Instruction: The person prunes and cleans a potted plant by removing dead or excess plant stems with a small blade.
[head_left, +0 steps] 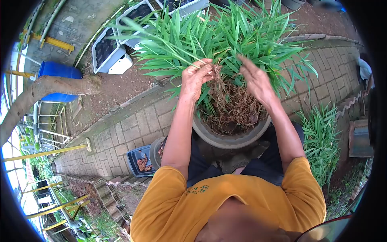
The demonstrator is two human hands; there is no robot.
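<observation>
My left hand is closed round the base of a green leafy plant stalk. Its stem slants up to the left, and brown stringy roots dangle beside my fingers. To the right, my right hand is held over the pot with its fingers stretched out and slightly blurred, and I see nothing in it. Under both hands stands a round grey pot between my knees. A tangled brown root mass fills its near part, and dense long-leaved green plants spread beyond it.
A blue tub with reddish-brown rhizome-like pieces sits left of my knees. Cut leafy stalks lie at the right. Grey crates, a blue barrel and a leaning trunk stand beyond the brick path.
</observation>
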